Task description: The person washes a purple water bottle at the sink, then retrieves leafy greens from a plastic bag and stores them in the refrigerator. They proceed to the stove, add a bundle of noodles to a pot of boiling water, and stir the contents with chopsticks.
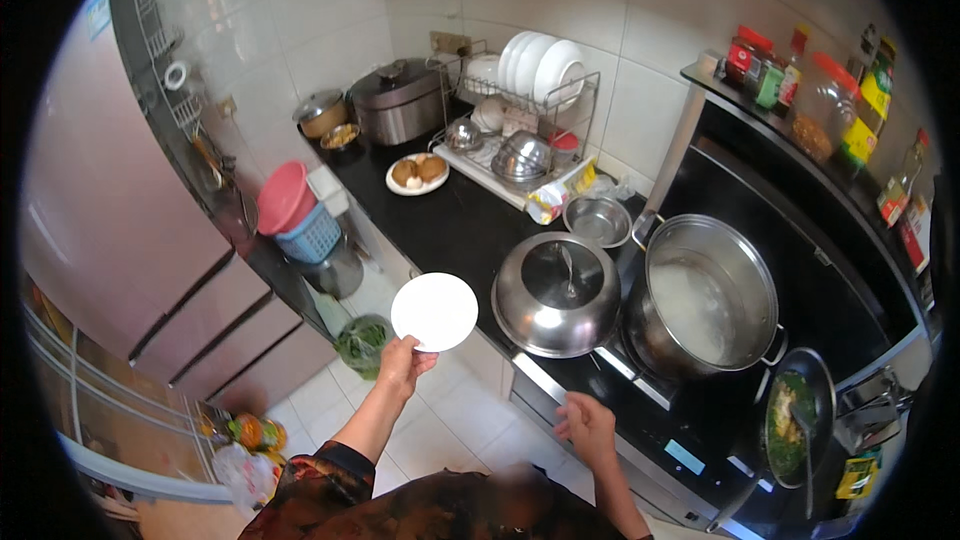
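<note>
My left hand (405, 369) pinches the near rim of a round white plate (436, 309), which it holds out over the floor beside the counter edge. No food shows on the plate. Over the stove's front edge is my right hand (589, 427), empty, its fingers loosely curled and slightly apart. Beyond it a domed steel lid (510, 319) with a dark centre lies at the counter's edge. To the right stands a large steel stockpot (752, 270) of cloudy liquid on the stove. A frying pan (823, 397) holds green and yellow food with a spatula (808, 450) in it.
On the black counter (442, 221) are a plate of brown food (418, 174), a steel bowl (598, 221), a dish rack (480, 172) and an electric cooker (401, 105). Bottles and jars line the shelf (810, 131). A bag of greens (362, 345) sits low, left of the plate.
</note>
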### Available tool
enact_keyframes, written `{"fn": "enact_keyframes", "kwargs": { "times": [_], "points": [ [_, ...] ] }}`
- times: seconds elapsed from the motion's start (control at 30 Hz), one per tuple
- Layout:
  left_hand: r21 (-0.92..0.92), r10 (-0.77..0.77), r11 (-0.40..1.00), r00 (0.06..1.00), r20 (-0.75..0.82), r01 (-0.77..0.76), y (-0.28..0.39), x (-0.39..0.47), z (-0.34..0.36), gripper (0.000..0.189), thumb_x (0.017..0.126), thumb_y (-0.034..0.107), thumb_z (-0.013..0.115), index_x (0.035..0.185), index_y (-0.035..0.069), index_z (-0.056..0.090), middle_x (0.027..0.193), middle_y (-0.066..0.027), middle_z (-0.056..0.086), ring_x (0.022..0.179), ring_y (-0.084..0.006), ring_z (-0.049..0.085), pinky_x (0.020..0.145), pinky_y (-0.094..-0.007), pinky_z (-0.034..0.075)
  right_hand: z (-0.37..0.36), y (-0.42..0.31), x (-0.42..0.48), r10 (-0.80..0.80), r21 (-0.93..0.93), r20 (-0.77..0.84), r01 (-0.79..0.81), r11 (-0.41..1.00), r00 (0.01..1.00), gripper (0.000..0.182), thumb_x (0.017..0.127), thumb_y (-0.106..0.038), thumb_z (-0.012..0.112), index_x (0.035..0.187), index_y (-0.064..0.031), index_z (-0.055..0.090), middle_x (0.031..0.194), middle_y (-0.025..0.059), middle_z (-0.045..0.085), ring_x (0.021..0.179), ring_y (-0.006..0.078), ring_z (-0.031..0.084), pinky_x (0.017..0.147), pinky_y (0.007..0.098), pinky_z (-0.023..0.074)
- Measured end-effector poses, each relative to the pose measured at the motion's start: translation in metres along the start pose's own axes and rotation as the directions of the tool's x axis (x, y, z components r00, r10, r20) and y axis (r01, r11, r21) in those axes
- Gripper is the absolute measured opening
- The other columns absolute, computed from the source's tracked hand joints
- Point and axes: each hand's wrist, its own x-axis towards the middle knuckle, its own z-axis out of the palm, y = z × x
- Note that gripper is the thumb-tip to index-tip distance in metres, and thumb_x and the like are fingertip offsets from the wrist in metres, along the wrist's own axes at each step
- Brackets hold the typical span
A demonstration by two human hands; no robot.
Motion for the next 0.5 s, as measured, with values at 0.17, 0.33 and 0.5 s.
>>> {"fn": "enact_keyframes", "kwargs": {
  "times": [0.17,0.33,0.5],
  "points": [
    [0.068,-0.032,0.997,0.999,-0.03,0.034,0.018,0.054,0.013,0.026,0.081,0.012,0.048,0.1,-0.005,0.047,0.084,-0.0162,0.06,0.067,-0.0219,0.063,0.06,-0.0327,0.055,0.022,-0.025,0.076,-0.354,-0.515,-0.04,0.284,0.809,0.934,0.025,0.084,-0.01,0.057,0.103,0.0055,0.056,0.085,0.0195,0.06,0.069,0.0312,0.062,0.063,0.0359,0.0507],
    [0.053,-0.1,0.994,0.995,0.008,0.1,0.016,0.125,0.03,0.023,0.082,0.012,0.049,0.099,-0.004,0.049,0.082,-0.0155,0.061,0.06,-0.0211,0.062,0.055,-0.0299,0.055,0.043,-0.075,0.155,-0.576,-0.867,-0.14,0.181,0.465,0.805,0.031,0.079,-0.011,0.061,0.106,0.0027,0.054,0.093,0.0154,0.056,0.084,0.0328,0.059,0.069,0.0377,0.0509],
    [0.132,-0.108,0.987,0.989,0.099,0.094,0.023,0.181,0.038,0.021,0.082,0.012,0.049,0.097,-0.002,0.049,0.079,-0.0143,0.061,0.06,-0.0201,0.063,0.054,-0.0295,0.055,0.056,-0.076,0.223,-0.544,-0.947,-0.288,-0.15,0.284,0.788,0.026,0.076,-0.011,0.062,0.099,0.0001,0.056,0.093,0.0127,0.058,0.09,0.0301,0.058,0.07,0.0361,0.0518]
  ]
}}
